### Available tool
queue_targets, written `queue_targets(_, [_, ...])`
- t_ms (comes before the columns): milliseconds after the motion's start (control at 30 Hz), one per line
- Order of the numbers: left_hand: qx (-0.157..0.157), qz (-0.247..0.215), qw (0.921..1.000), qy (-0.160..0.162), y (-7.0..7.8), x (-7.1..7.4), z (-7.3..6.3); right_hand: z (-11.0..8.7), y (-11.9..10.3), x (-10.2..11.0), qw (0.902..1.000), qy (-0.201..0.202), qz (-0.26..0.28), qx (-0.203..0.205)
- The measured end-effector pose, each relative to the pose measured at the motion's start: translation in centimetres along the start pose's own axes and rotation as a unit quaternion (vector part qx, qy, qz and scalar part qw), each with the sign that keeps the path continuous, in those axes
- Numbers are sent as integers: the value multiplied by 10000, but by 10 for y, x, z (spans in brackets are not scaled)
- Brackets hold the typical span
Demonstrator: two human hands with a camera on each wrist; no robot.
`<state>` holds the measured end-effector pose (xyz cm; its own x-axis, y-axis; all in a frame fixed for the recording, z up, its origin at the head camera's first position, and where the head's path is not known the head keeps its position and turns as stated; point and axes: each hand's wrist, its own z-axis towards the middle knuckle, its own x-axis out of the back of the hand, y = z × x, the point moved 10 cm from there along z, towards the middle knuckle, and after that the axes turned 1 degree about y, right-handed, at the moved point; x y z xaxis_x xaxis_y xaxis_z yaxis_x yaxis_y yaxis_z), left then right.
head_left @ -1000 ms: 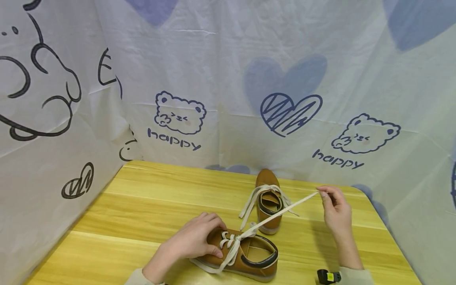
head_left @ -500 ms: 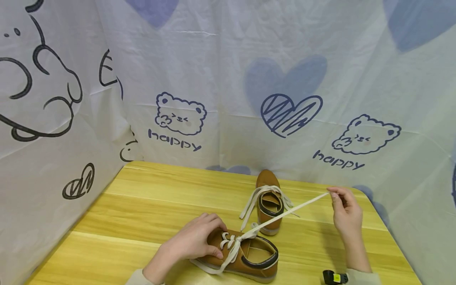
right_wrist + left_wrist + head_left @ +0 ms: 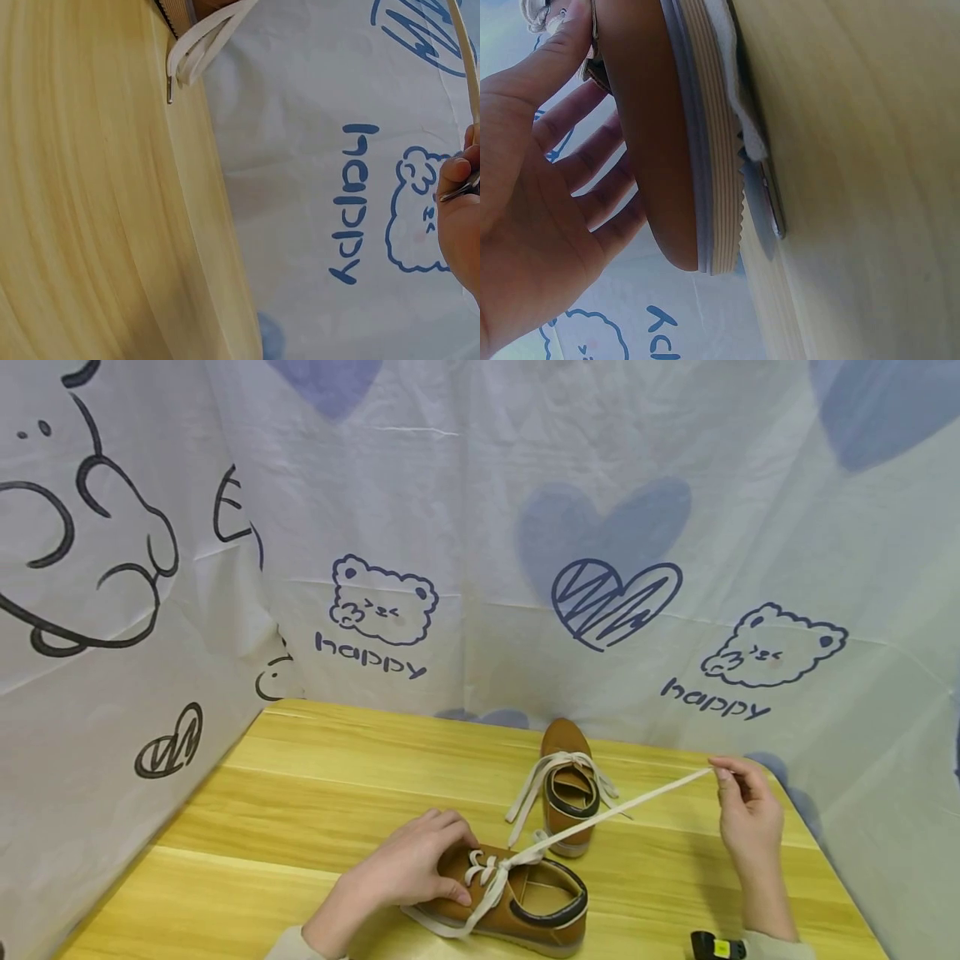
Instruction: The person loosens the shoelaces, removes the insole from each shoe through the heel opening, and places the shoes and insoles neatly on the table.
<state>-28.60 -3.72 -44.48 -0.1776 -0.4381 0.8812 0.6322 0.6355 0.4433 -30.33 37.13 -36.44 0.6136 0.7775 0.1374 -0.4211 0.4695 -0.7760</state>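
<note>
A brown lace-up shoe point(image 3: 547, 935) lies at the table's near side, its toe pointing left. My left hand point(image 3: 416, 864) grips it over the toe, thumb on the near side and fingers across on the far side, as the left wrist view also shows with the shoe point(image 3: 645, 135). From the knot on top, a cream shoelace point(image 3: 615, 811) runs taut up to the right. My right hand point(image 3: 752, 822) pinches its far end between thumb and fingers. A metal lace tip shows at the right hand point(image 3: 461, 232) in the right wrist view. Another lace end hangs over the toe side.
Behind stands the second brown shoe point(image 3: 566, 737), toe away, its laces point(image 3: 534, 777) tied with loose ends hanging down both sides. The wooden table point(image 3: 337, 760) meets a printed cloth point(image 3: 480, 510) at the back. A black strap device point(image 3: 716, 946) sits at the right wrist.
My right hand has drawn away to the right with the lace end, and the taut stretch of lace has grown longer. My left hand and the shoe stay in place.
</note>
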Motion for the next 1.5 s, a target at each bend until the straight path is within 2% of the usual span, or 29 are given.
queue_targets(200, [13,-39,10000,-36,-1,0,0,-2,-23,7,9997,75,92,197])
queue_targets(500, [-35,-43,10000,-3,1,0,-1,5,19,22,9991,195,-350,-140])
queue_targets(933, [-13,-48,10000,-3,0,0,-1,7,31,36,9963,422,-431,-618])
queue_targets(1500, [-3,-69,10000,-47,1,1,-1,8,41,57,9927,704,-73,-975])
